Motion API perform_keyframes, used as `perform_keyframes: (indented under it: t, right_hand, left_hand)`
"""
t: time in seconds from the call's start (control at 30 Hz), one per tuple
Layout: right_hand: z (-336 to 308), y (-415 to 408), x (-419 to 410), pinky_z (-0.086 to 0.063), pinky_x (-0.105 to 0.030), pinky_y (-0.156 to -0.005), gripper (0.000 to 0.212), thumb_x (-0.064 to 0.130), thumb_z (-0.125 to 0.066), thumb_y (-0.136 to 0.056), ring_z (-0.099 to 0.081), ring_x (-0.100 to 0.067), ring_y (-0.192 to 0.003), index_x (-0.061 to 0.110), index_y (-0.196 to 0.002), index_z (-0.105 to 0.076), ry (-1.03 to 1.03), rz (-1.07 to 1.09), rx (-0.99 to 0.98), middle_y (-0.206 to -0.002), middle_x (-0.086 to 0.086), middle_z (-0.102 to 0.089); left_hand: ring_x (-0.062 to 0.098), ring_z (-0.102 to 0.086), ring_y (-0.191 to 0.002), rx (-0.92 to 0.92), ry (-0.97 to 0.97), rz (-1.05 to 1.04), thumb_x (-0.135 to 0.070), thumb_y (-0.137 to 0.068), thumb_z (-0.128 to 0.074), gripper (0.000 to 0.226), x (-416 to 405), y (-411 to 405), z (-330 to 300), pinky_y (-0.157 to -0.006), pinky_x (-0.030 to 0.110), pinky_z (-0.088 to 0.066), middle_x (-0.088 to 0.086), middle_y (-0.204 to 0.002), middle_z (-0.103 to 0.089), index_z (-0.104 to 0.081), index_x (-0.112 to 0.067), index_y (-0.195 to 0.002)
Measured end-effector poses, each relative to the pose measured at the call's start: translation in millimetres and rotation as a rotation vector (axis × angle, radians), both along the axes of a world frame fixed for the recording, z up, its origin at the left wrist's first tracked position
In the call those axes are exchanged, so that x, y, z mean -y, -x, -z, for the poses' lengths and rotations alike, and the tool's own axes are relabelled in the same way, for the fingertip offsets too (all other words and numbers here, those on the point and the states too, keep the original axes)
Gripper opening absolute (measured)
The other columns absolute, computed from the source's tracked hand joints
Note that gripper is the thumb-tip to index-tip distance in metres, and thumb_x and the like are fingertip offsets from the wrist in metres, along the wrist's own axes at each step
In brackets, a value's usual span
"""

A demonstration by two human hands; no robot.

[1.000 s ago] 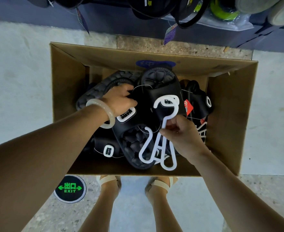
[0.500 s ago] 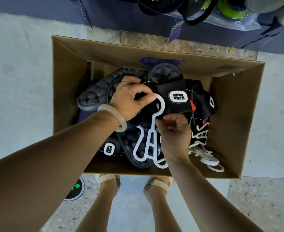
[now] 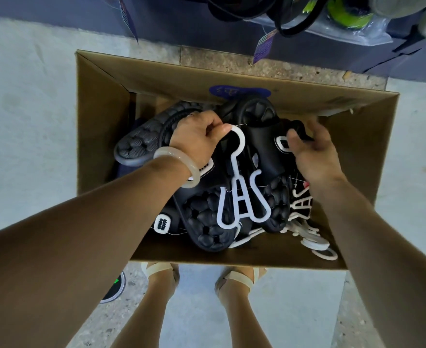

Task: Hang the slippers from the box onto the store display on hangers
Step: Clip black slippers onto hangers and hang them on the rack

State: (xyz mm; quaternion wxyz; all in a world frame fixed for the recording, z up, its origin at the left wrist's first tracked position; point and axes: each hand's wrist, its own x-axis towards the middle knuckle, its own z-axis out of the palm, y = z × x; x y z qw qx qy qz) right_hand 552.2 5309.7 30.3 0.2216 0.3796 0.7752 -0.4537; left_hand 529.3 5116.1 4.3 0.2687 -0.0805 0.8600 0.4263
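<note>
Arms reach into the box (image 3: 101, 101): left hand (image 3: 196, 139) pinches a white hanger (image 3: 239, 187); right hand (image 3: 312, 151), fingers loosely curled, touches a black slipper (image 3: 264, 146).

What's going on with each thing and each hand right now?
Box: open, on the floor, with slippers inside.
White hanger: lying on the black slippers, hook end held.
Left hand: gripping the hanger's hook.
Right hand: fingers curled at a black slipper; grip unclear.
Spare hangers: piled in the box's corner.

Left hand (image 3: 196, 139) grips white hanger (image 3: 242, 194) over boxed black slippers (image 3: 259, 136).
</note>
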Motion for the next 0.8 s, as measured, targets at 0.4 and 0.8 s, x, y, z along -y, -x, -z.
perform_keyframes:
  t: [0.4, 0.8]
  right_hand:
    - [2.3, 28.3, -11.2, -0.033, -0.046, -0.11, 0.118, 0.014, -0.085, -0.057, -0.022, -0.032, -0.139, 0.04, -0.142, -0.007, -0.158, -1.087, 0.296, -0.15, -0.002, -0.016]
    - [-6.5, 15.7, 25.5, -0.041, -0.042, -0.099, 0.11, 0.02, -0.081, -0.061, -0.032, -0.038, -0.13, 0.021, -0.145, -0.01, -0.368, -1.27, 0.159, -0.148, -0.009, -0.013]
  left_hand:
    - [0.036, -0.053, -0.105, 0.021, 0.018, 0.087, -0.033, -0.091, -0.051, 0.027, 0.7, -3.1, 2.8, -0.095, 0.047, -0.042, 0.007, -0.086, -0.056, -0.066, -0.011, -0.094]
    - [0.03, -0.059, -0.103, 0.004, 0.122, -0.155, -0.034, -0.097, -0.04, 0.034, 4.5, 3.0, -4.5, -0.086, 0.033, -0.042, 0.012, -0.105, -0.068, -0.055, -0.006, -0.11]
